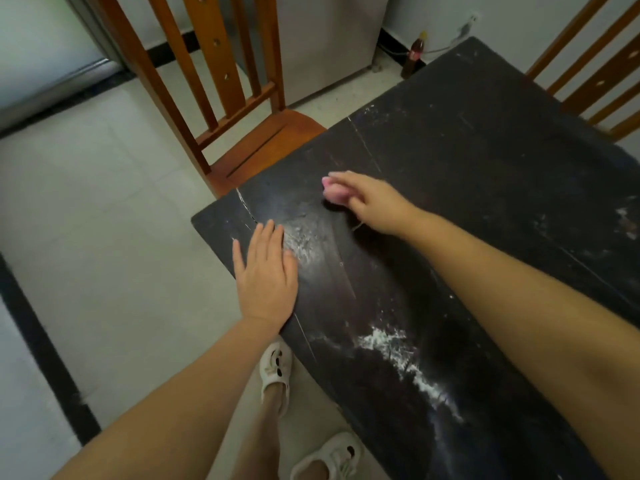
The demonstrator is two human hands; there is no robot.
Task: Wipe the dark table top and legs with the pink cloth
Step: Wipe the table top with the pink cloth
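Note:
The dark table top (467,174) fills the right half of the view, with white powdery smears near its front edge and by its left corner. My right hand (372,202) grips a small bunched pink cloth (334,192) and presses it on the table near the left side. Most of the cloth is hidden under my fingers. My left hand (265,271) lies flat, fingers straight, on the table's near-left edge beside a white smear (304,242). The table legs are out of sight.
A wooden chair (221,98) stands against the table's left side, and another chair back (595,71) rises at the far right. A brown bottle (415,53) stands on the tiled floor by the wall. My feet in white sandals (275,372) are below the table edge.

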